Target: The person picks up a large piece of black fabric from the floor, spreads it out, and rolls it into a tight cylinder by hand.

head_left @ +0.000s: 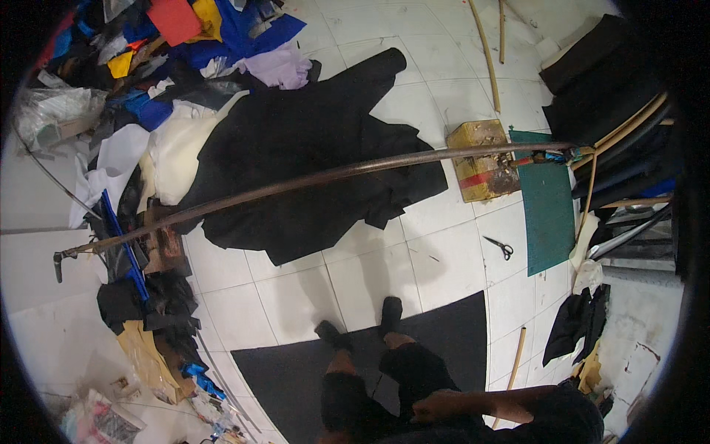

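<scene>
Now the right hand (429,407) hangs above the dark floor sheet (285,370), finger spread impossible to tell, while well ahead and leftward the irregular black leather-like piece (296,140) lies on the tiles (451,270), long axis slanting away rightward.

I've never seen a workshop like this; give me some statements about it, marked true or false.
1. Scissors lie on the white floor tiles. True.
2. The green mat is left of the scissors. False: it is to their right.
3. The right hand grips the scissors. False: it is by the person's thigh, well away from them.
4. A large black sheet lies ahead of the person's feet. True.
5. The heap of scraps at the upper left is all black. False: it includes red, yellow and blue pieces.
</scene>
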Demonstrator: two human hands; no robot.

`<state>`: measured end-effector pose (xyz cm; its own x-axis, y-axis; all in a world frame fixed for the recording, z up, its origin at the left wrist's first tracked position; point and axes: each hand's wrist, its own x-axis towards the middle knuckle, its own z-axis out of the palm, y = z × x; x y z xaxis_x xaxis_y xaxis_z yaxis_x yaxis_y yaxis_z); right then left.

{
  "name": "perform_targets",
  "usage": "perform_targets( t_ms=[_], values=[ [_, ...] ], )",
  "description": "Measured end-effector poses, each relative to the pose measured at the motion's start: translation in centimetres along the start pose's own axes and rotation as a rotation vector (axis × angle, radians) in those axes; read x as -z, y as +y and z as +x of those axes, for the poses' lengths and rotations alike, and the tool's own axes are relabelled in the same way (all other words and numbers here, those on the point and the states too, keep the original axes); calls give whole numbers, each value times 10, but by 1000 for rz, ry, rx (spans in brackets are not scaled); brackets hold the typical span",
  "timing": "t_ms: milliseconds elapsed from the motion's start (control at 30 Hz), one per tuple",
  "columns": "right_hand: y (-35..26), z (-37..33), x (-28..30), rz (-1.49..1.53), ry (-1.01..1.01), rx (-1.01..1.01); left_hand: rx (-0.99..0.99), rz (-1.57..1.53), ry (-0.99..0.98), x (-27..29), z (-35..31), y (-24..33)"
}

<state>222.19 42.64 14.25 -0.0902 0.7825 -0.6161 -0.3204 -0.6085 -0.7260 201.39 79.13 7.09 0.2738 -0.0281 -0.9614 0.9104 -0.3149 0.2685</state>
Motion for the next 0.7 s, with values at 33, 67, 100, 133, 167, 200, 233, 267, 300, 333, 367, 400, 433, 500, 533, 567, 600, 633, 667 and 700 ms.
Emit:
perform_targets(
  t_ms=[33, 67, 100, 133, 167, 200, 233, 267, 300, 333, 367, 400, 433, 500, 533, 567, 600, 633, 667, 700],
  values=[
    [10, 8, -2, 5, -9, 4, 20, 22, -13, -6, -3, -2],
    [23, 19, -6, 53, -117, 21, 30, 42, -24, -9, -1, -4],
    [38, 35, -13, 106, -222, 40, 37, 64, -34, -13, 1, -5],
    [61, 62, -25, 87, -300, 44, 40, 81, -46, -18, 6, -5],
    [82, 95, -14, 145, -367, 38, 40, 102, -64, -20, 14, -6],
    [102, 128, 0, 193, -441, 23, 40, 109, -79, -22, 22, -7],
    [103, 158, 37, 146, -333, 14, 32, 120, -84, -27, 33, -11],
    [99, 187, 68, 109, -235, 6, 29, 129, -88, -29, 39, -17],
    [98, 219, 107, 5, -9, -30, 20, 129, -87, -32, 52, -22],
    [97, 249, 146, -90, 231, -96, 3, 129, -87, -36, 65, -29],
    [93, 285, 184, -165, 441, -159, -13, 126, -66, -38, 81, -35],
    [115, 321, 230, -234, 586, -161, -44, 142, -73, -38, 99, -36],
    [141, 350, 277, -303, 740, -186, -85, 166, -85, -39, 118, -36],
    [160, 387, 372, -684, 1218, 22, -164, 195, -79, -39, 159, -44],
    [133, 401, 413, -812, 1207, -23, -177, 188, -38, -41, 170, -55],
    [115, 411, 445, -981, 1277, 45, -203, 170, 3, -43, 183, -67],
    [91, 424, 462, -1176, 1330, 58, -203, 90, 68, -47, 192, -87],
    [84, 435, 485, -1298, 1400, 50, -201, -187, 131, -59, 202, -119],
    [94, 442, 504, -1431, 1468, 17, -200, -204, 96, -64, 209, -106],
    [100, 449, 507, -1436, 1438, 1, -298, 114, 207, -57, 202, -59]
  ],
)
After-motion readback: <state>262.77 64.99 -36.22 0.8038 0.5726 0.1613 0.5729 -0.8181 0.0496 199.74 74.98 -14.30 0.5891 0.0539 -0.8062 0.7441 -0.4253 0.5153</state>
